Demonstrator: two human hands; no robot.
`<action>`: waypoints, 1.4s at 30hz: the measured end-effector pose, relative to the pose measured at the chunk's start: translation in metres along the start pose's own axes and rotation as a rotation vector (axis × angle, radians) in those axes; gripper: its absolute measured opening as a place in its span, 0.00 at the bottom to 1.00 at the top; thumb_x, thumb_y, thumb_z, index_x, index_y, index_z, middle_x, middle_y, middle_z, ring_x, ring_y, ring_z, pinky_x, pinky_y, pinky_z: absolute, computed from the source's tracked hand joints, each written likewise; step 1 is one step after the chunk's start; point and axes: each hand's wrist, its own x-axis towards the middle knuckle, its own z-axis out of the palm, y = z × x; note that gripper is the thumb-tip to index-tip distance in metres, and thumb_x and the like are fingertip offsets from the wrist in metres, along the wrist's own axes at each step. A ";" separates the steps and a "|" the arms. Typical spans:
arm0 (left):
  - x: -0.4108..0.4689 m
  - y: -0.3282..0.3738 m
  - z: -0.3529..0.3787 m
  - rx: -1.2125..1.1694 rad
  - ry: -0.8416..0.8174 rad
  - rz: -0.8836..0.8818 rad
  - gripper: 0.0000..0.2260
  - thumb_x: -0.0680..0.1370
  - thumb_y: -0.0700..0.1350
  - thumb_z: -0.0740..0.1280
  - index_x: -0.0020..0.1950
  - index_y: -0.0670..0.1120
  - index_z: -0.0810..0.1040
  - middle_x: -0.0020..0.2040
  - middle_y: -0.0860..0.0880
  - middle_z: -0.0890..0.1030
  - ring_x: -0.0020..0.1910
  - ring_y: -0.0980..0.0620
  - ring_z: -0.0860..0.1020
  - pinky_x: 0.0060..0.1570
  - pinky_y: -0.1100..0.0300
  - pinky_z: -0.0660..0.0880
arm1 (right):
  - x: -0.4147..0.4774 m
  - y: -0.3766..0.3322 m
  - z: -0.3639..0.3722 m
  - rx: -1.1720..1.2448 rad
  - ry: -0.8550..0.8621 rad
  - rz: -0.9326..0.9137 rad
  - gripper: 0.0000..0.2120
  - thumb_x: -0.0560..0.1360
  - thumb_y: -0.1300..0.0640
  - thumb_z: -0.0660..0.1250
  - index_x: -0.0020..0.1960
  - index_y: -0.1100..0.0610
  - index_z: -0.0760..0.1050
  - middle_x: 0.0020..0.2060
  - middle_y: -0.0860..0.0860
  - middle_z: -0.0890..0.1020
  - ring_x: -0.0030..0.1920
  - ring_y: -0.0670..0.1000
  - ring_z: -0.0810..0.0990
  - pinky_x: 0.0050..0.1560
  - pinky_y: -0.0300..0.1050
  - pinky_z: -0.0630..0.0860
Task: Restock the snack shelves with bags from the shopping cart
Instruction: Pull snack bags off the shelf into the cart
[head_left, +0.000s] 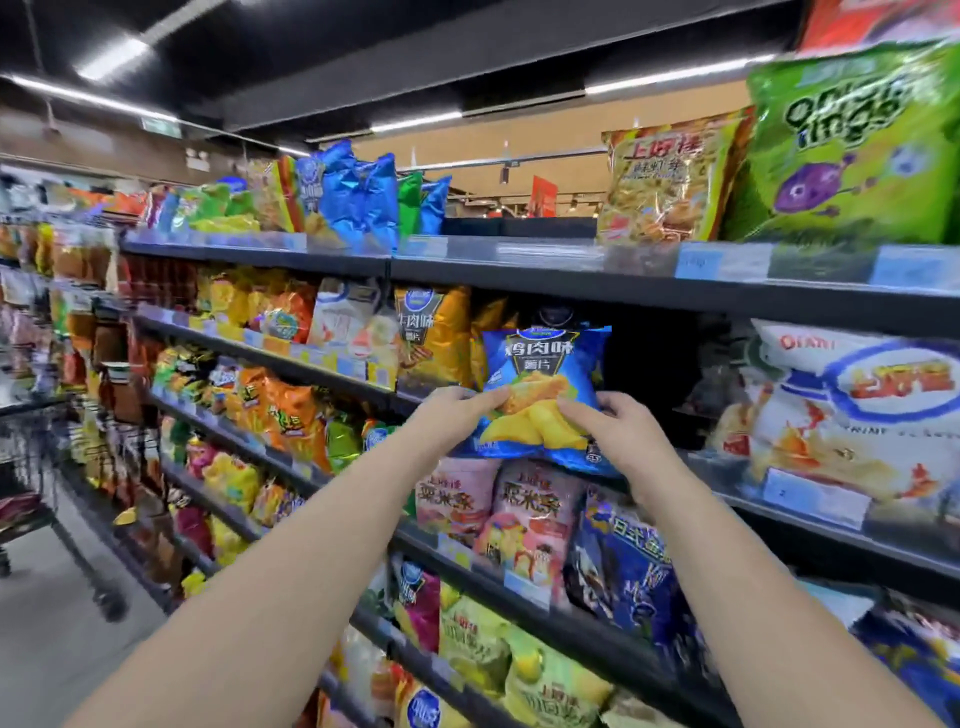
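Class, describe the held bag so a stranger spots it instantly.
On the snack shelving, find the second tier down. There the left hand and right hand pinch a blue chip bag. Its neighbours, a gold bag and a white bag, lack its blue.

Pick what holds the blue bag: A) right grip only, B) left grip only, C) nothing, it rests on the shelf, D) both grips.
D: the left grip and right grip each pinch the lower half of the blue bag.
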 end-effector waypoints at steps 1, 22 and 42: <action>0.019 0.007 0.001 -0.007 0.005 -0.002 0.20 0.76 0.62 0.68 0.50 0.45 0.80 0.31 0.51 0.70 0.30 0.53 0.68 0.30 0.59 0.61 | 0.017 -0.001 -0.003 -0.012 0.012 0.001 0.21 0.69 0.45 0.75 0.54 0.58 0.79 0.47 0.54 0.85 0.41 0.49 0.82 0.39 0.41 0.75; 0.198 -0.009 0.036 0.140 -0.155 0.206 0.27 0.76 0.45 0.72 0.71 0.42 0.65 0.66 0.43 0.76 0.64 0.44 0.75 0.61 0.55 0.70 | 0.176 0.026 0.014 -0.364 0.025 0.296 0.38 0.66 0.62 0.79 0.70 0.52 0.64 0.53 0.47 0.80 0.48 0.48 0.81 0.39 0.45 0.80; 0.167 -0.056 0.025 0.543 0.053 0.922 0.10 0.80 0.52 0.62 0.54 0.49 0.79 0.49 0.51 0.78 0.50 0.51 0.73 0.49 0.55 0.73 | 0.184 0.026 0.055 -0.534 0.173 0.285 0.50 0.64 0.45 0.80 0.76 0.56 0.55 0.61 0.51 0.76 0.58 0.52 0.77 0.55 0.48 0.78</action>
